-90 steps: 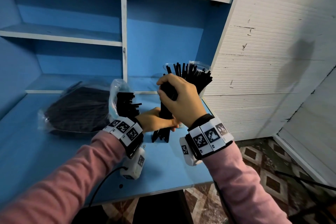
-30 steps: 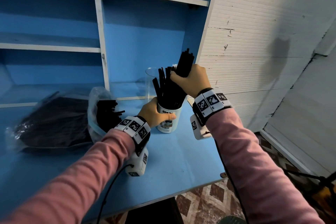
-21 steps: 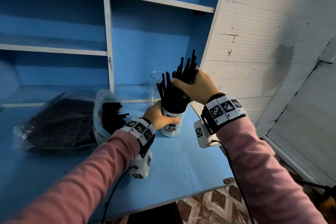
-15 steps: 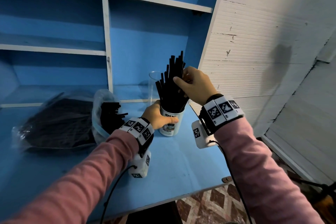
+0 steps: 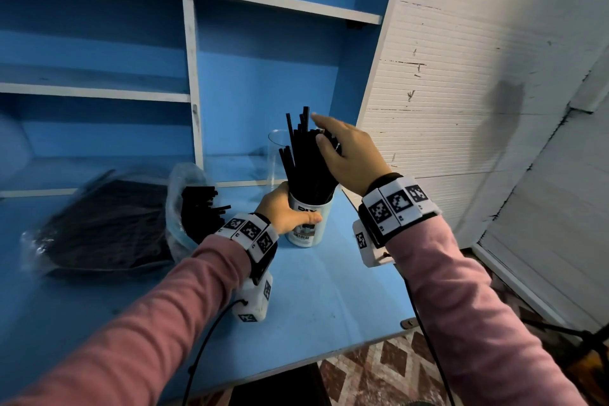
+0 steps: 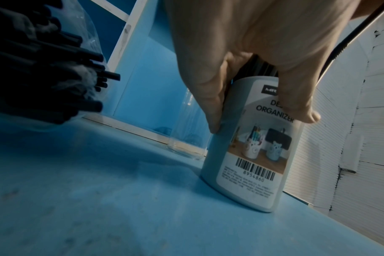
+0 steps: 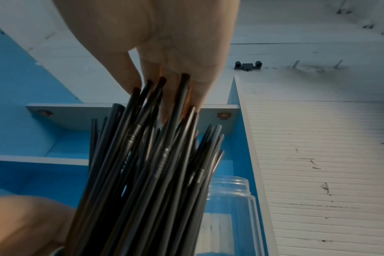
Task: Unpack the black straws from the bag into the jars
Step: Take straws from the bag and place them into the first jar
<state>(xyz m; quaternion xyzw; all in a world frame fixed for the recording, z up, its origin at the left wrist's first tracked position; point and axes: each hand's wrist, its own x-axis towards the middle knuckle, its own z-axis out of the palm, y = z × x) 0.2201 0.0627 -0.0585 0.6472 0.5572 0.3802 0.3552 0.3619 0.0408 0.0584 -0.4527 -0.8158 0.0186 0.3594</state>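
Note:
A white jar [image 5: 309, 222] [image 6: 250, 155] with a printed label stands on the blue table [image 5: 326, 290], packed with upright black straws [image 5: 304, 161] [image 7: 147, 164]. My left hand [image 5: 285, 212] [image 6: 248, 57] grips the jar's side, thumb in front. My right hand [image 5: 342, 152] [image 7: 171, 57] is above the straws with straight fingers resting on their tops. A clear plastic bag [image 5: 108, 224] full of black straws lies at the left, its open mouth [image 5: 194, 208] towards the jar. An empty clear jar [image 5: 278, 158] [image 6: 187, 131] [image 7: 232, 216] stands just behind the white one.
Blue shelving with white edges [image 5: 191, 76] rises behind the table. A white ribbed panel [image 5: 461, 92] stands close to the right of the jars. The table's front edge [image 5: 329, 356] drops to a patterned tile floor. A cable [image 5: 204, 339] runs from my left wrist.
My right hand has let go of the straw bundle, which now stands in the white jar, and opened flat over the tops. My left hand keeps holding the jar.

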